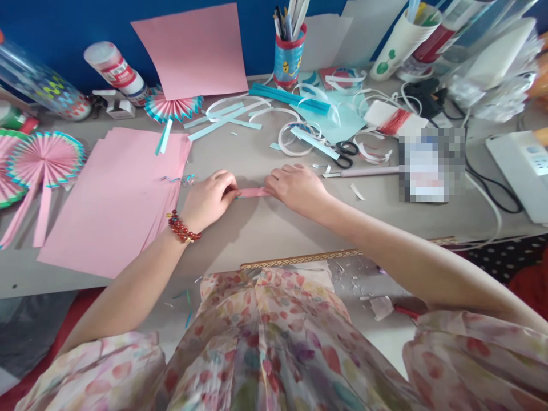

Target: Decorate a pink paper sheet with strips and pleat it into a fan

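Observation:
A narrow folded strip of pink paper (252, 193) lies level just over the table between my two hands. My left hand (210, 197), with a beaded bracelet (183, 227) at the wrist, pinches the strip's left end between thumb and fingers. At the other end my right hand (295, 185) is closed on the strip, its fingers curled over it so that the tip is hidden. To the left of my left hand lies a stack of pink paper sheets (115, 200). Black-handled scissors (346, 154) and a pale-handled craft knife (363, 171) lie beyond my right hand.
Finished pleated paper fans (47, 160) lie at the far left. A blue pencil cup (289, 60), a glue bottle (112, 65) and a paper cup (400, 43) stand along the back. Paper strips (226, 120) and a blurred-out phone-like object (426, 171) lie on the table (226, 234).

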The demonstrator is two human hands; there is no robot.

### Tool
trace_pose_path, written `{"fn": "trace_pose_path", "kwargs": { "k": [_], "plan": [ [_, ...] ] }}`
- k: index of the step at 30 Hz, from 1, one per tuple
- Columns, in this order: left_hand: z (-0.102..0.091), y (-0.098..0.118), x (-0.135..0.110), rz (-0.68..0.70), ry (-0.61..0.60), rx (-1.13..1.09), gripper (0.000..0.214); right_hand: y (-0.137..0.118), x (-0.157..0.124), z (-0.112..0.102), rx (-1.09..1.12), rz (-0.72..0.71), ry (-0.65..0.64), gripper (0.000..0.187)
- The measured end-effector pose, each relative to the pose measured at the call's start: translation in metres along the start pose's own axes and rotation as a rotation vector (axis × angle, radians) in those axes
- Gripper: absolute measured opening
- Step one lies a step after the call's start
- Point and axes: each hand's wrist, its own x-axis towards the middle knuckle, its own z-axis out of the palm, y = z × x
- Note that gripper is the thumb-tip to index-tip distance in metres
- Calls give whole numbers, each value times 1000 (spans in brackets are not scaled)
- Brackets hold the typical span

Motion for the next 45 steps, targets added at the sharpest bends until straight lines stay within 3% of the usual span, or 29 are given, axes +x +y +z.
{"fn": "trace_pose_path", "kwargs": {
  "k": [4,6,8,14,18,25,45],
  "plan": [
    [0,14,-1,193,76,167,22,-4,-3,1,-29,3,23,30],
    [3,20,0,358,12,185,31,-5,-2,0,-27,3,28,29],
    [7,22,1,431,-39,173,35,-4,0,-2,2,1,30,29],
    [16,18,-1,426,26,192,35,23,-5,-12,306,64,-14,25],
    [18,17,-2,464,32,220,41,42,-19,-16,386,127,-33,24],
    [20,20,0,429,12,285,43,46,-26,-6,390,165,-6,25],
    [24,17,1,459,47,315,40,50,-28,13,224,-18,91,27]
  ]
}}
